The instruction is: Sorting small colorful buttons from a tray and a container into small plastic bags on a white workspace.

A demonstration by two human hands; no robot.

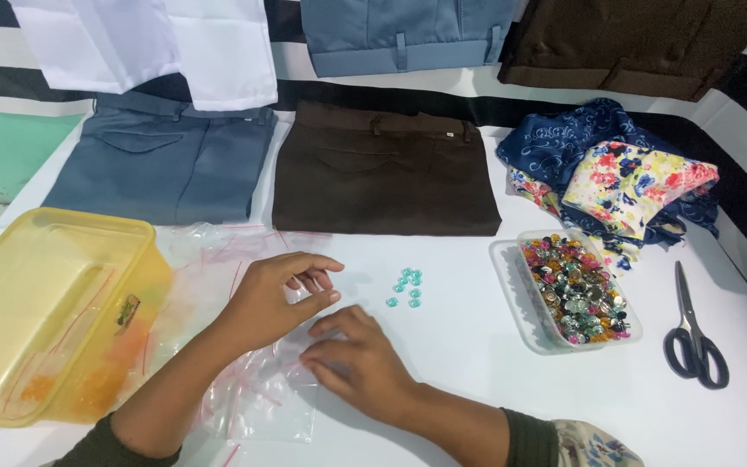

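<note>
Both hands rest on clear plastic bags (257, 393). Left hand (274, 298) pinches narrowly; right hand (358, 359) presses flat, fingers together. Teal beads (406, 287) lie just beyond.

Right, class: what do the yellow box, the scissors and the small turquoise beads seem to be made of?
Yellow box: translucent plastic, since contents show faintly through. Scissors: dull grey metal blades, black handles, probably plastic. Turquoise beads: glossy, likely plastic or glass; too small to tell.
</note>
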